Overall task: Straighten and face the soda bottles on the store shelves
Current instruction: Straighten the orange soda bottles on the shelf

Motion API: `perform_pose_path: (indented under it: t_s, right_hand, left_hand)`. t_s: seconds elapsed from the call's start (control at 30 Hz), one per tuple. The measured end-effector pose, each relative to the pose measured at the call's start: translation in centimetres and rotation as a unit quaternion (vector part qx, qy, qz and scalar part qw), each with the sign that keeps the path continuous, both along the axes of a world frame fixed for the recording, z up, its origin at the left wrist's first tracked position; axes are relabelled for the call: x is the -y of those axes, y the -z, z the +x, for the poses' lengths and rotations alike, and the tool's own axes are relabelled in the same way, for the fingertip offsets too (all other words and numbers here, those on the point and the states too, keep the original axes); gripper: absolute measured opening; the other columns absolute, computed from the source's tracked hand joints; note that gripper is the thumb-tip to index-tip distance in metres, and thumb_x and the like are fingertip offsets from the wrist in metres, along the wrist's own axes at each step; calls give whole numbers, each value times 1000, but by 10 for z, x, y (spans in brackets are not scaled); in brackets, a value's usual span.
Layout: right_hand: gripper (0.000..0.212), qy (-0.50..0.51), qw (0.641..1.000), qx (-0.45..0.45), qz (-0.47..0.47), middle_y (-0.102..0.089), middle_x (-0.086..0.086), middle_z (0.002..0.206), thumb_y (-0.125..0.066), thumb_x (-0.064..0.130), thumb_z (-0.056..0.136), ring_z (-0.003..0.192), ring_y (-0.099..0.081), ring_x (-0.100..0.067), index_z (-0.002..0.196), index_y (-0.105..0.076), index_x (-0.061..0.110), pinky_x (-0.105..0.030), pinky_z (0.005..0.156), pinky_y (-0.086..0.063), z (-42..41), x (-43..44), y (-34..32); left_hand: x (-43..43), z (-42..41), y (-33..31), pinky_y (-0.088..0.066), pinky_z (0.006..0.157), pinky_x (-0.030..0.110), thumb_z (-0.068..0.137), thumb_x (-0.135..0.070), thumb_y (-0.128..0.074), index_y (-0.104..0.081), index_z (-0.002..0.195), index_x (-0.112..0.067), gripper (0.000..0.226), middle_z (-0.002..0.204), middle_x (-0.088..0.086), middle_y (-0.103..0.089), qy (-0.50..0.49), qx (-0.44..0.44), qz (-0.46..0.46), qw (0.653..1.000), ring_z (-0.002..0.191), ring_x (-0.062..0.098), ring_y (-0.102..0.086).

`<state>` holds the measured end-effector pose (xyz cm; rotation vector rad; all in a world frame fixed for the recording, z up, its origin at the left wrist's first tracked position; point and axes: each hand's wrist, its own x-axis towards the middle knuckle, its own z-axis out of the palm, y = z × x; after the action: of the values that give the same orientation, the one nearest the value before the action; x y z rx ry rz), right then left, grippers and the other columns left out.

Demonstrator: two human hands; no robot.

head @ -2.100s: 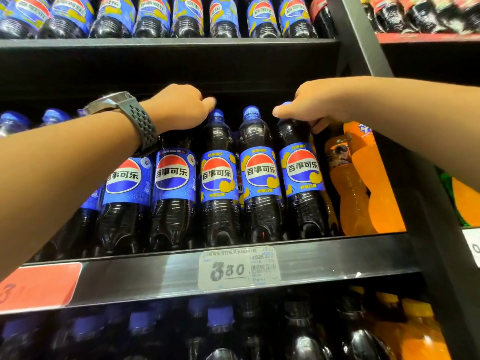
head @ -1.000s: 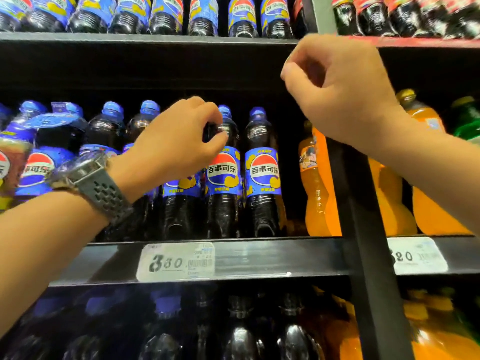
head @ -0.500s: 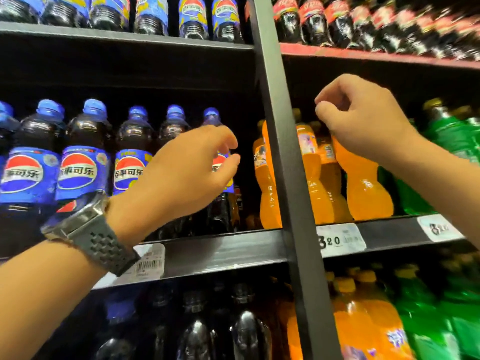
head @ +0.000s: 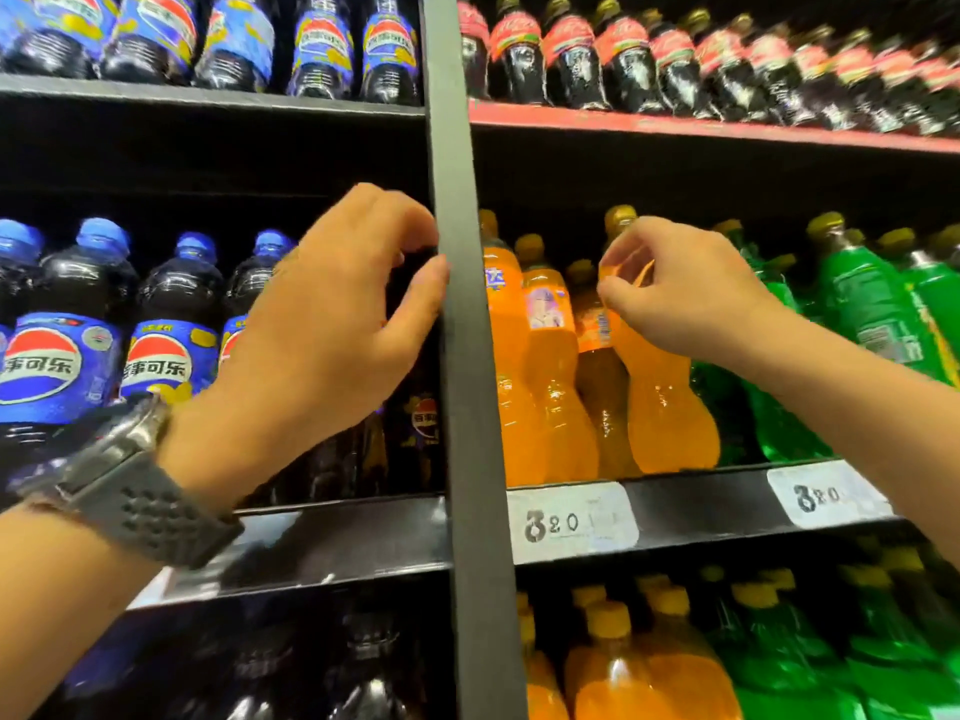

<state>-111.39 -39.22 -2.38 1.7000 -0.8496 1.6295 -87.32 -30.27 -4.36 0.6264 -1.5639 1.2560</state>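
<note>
The right hand (head: 691, 298) is at the orange soda on the middle shelf (head: 696, 506), on the right side of the black post (head: 457, 381). Its thumb and first fingers are bent and pinch the upper part of one orange bottle (head: 667, 407), just under the yellow cap. This bottle stands at the front edge of the shelf, the last one of the orange group, next to the green bottles (head: 872, 314). Half a second ago this hand was above the orange caps with its fingers curled. Now it is lower and the fingertips are closed on the bottle.

The left hand (head: 332, 324), with a grey watch (head: 130, 485) on the wrist, is in front of the cola bottles (head: 166, 356) on the same shelf, left of the post. Its fingers are curved like a letter C, and the thumb tip lies against the edge of the post. In the earlier frame this hand was apart from the post, so it has come to the right. One cola bottle is behind the palm and only a low part of its label shows. I cannot tell if the fingers hold it.

The view has also turned to the right: the post is now near the middle and more green bottles are seen. A white price tag (head: 571, 522) sits on the shelf edge under the orange bottles.
</note>
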Motion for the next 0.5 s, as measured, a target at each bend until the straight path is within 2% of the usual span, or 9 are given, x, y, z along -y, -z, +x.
perform_pose_path:
  t_s: [0.13, 0.23, 0.37, 0.43, 0.5]
  right_hand:
    - [23, -12, 1000, -22, -1, -63, 1, 93, -61, 31, 82, 93, -59, -21, 101, -64, 17, -27, 75, -42, -17, 1, -28]
    - [30, -10, 999, -34, -11, -64, -4, 99, -62, 36, 80, 97, -58, -24, 103, -63, 16, -32, 83, -47, -24, 1, -50]
    - [56, -8, 1000, -4, -10, -62, -12, 102, -65, 51, 76, 96, -58, -32, 107, -58, 5, -45, 83, -50, -33, 4, -71]
    - [67, 4, 1000, -2, 17, -59, -14, 115, -63, 57, 75, 105, -56, -34, 118, -52, 7, -40, 85, -48, -36, 9, -78]
    - [71, 9, 998, -18, 55, -57, -14, 123, -60, 58, 78, 112, -53, -33, 127, -47, 8, -37, 82, -43, -37, 13, -80]
  left_hand:
    - [1, -43, -31, -38, 85, 38, 90, -24, -50, -61, 98, -10, 20, 98, 9, -57, -126, 48, -74, 988, 95, 31, -49]
    - [7, -71, -61, -41, 85, 45, 88, -26, -47, -62, 100, -12, 23, 103, 12, -62, -231, 73, -80, 967, 99, 35, -51]
    - [23, -97, -96, -43, 73, 40, 91, -26, -48, -60, 110, -12, 26, 110, 15, -62, -339, 35, 11, 940, 101, 37, -55]
    - [30, -108, -111, -40, 67, 37, 92, -23, -49, -60, 113, -9, 28, 107, 18, -61, -414, 19, 42, 909, 96, 39, -57]
    - [35, -117, -123, -40, 64, 38, 91, -16, -49, -62, 103, -2, 23, 95, 18, -60, -480, 29, 91, 872, 84, 37, -55]
